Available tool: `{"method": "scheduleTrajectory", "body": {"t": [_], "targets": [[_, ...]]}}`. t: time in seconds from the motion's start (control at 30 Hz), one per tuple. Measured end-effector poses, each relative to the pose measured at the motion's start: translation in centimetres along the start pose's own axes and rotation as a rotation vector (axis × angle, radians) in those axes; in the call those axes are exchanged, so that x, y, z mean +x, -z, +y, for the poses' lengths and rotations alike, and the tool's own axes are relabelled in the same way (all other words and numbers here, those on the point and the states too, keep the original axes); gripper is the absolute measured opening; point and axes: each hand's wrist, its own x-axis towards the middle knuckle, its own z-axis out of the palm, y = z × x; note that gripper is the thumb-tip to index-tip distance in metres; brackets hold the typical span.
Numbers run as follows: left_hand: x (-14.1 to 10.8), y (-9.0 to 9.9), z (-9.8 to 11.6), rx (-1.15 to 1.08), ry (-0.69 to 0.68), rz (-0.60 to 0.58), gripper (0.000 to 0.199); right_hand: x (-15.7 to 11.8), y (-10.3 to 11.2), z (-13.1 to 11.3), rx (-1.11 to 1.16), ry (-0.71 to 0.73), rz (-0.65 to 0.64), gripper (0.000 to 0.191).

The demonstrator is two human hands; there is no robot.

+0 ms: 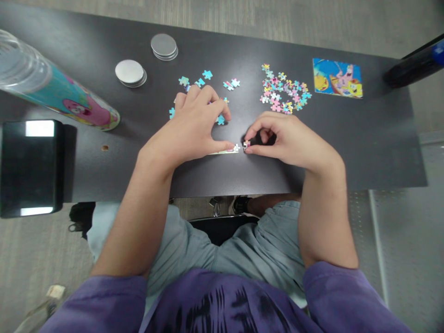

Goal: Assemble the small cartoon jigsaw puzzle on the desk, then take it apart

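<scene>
Between the thumb and index finger of my right hand (280, 136) is a small jigsaw puzzle piece (246, 144). It is just right of the end of a joined strip of puzzle pieces (236, 149), with a narrow gap between them. My left hand (194, 122) lies over that strip, thumb along it and fingers spread and curved above the table; the hand hides much of the strip. Around my left fingers lie loose blue puzzle pieces (207, 74), some partly covered. A joined pair of pieces (231, 84) rests a little beyond.
A pile of mixed puzzle pieces (277, 92) lies beyond my right hand, beside a picture card (337, 77). Stacked discs (163, 45) and more discs (130, 72) sit at the back left. A tall printed tube (76, 99), black device (31, 166) and dark bottle (412, 67) flank the table.
</scene>
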Motion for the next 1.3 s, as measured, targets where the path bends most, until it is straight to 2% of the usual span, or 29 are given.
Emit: {"method": "scheduleTrajectory", "body": {"t": [0.13,0.33,0.53,0.67,0.8,0.9,1.0,1.17,1.3], "targets": [[0.0,0.3,0.0,0.004,0.003,-0.049,0.052,0.3,-0.4,-0.5,0.034,0.020,-0.025,0.024],[0.1,0.4,-0.2,-0.006,-0.002,-0.063,0.053,0.5,-1.1,0.5,0.056,0.082,-0.018,0.024],[0.0,0.0,0.0,-0.002,-0.012,-0.008,0.052,0.5,-1.0,0.6,0.055,0.112,-0.017,0.026],[0.1,0.6,-0.2,-0.001,-0.013,-0.018,0.048,0.7,-0.5,0.7,0.059,0.109,-0.010,0.028],[-0.2,1.9,-1.7,0.015,0.010,0.045,0.034,1.2,-0.5,1.0,0.048,0.102,0.000,0.026],[-0.8,2.6,-3.2,-0.050,-0.019,0.153,0.026,1.6,-0.8,1.2,0.053,0.106,-0.024,0.027],[-1.5,3.1,-4.5,-0.112,0.010,0.233,0.023,1.8,-0.8,0.9,0.061,0.093,-0.050,0.025],[-2.3,4.0,-6.5,-0.105,0.111,0.188,0.022,1.3,0.4,-0.3,0.061,0.049,-0.005,0.021],[-2.6,3.3,-8.3,-0.162,0.126,0.199,0.030,2.9,1.9,-0.3,0.009,0.082,0.150,0.037]]}}
